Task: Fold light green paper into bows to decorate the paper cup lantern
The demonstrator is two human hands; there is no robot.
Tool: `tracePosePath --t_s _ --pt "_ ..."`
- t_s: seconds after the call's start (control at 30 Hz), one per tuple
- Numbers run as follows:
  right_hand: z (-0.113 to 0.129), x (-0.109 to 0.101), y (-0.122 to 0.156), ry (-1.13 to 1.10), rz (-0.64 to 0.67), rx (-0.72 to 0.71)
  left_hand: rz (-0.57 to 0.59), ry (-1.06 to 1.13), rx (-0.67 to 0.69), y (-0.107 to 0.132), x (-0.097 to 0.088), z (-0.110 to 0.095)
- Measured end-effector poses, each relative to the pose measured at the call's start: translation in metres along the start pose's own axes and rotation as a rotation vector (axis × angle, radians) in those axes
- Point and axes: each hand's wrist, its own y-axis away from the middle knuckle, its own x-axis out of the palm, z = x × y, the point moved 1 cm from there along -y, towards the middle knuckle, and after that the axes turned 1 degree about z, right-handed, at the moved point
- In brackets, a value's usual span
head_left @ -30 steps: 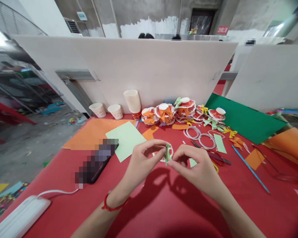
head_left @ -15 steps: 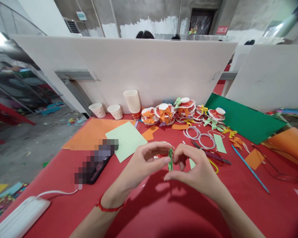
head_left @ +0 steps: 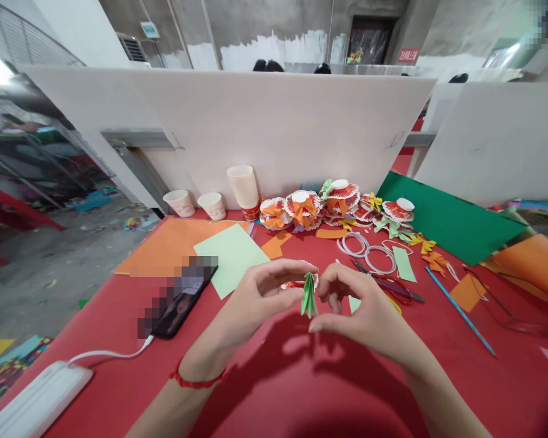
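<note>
A small piece of green pleated paper (head_left: 309,298) hangs upright above the table, pinched at its top and fanned out lower down. My left hand (head_left: 267,292) holds it, with the thumb at its left side and the fingertips over its top. My right hand (head_left: 358,301) is close on the right, its fingers curled and the thumb apart from them near the paper's lower edge. Whether that thumb touches the paper I cannot tell. Behind the paper, partly hidden, lies a red-and-white fluted piece (head_left: 293,284).
Scissors (head_left: 393,286), coiled white cord (head_left: 379,260) and a blue pencil (head_left: 461,311) lie on the right. A phone (head_left: 182,307) on a white cable and a light green sheet (head_left: 231,258) are on the left. Paper cups (head_left: 243,185) and several red-and-white fluted decorations (head_left: 301,210) line the white partition (head_left: 256,121).
The green pleated paper has turned and spread from a narrow edge-on strip into a fan, shifting slightly left. My right thumb has moved a little to the right.
</note>
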Motion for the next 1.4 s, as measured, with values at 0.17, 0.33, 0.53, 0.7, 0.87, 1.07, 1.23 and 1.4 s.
tracePosePath --t_s 0.17,0.33,0.53,0.7,0.87,1.07,1.23,1.4 --pt "0.001 -0.004 -0.001 0.057 -0.043 -0.025 -0.103 0.076 -0.007 -0.002 0.0 -0.002" --pt "-0.003 -0.002 -0.001 0.138 -0.146 -0.08 -0.092 0.034 0.007 -0.001 0.001 -0.003" --pt "-0.006 0.004 0.0 0.151 -0.24 -0.094 -0.066 0.026 0.04 0.001 0.007 -0.001" --pt "-0.004 0.008 0.0 0.182 -0.328 -0.156 -0.06 -0.002 0.11 0.003 0.011 -0.001" --pt "-0.004 0.014 0.001 0.215 -0.399 -0.197 -0.083 -0.093 0.162 0.006 0.015 -0.001" --pt "-0.009 0.019 0.001 0.263 -0.415 -0.234 -0.168 -0.292 0.265 0.008 0.021 0.006" --pt "-0.011 0.018 0.002 0.27 -0.435 -0.261 -0.247 -0.365 0.297 0.01 0.021 0.012" --pt "-0.012 0.021 0.002 0.245 -0.434 -0.288 -0.334 -0.552 0.478 0.015 0.02 0.017"
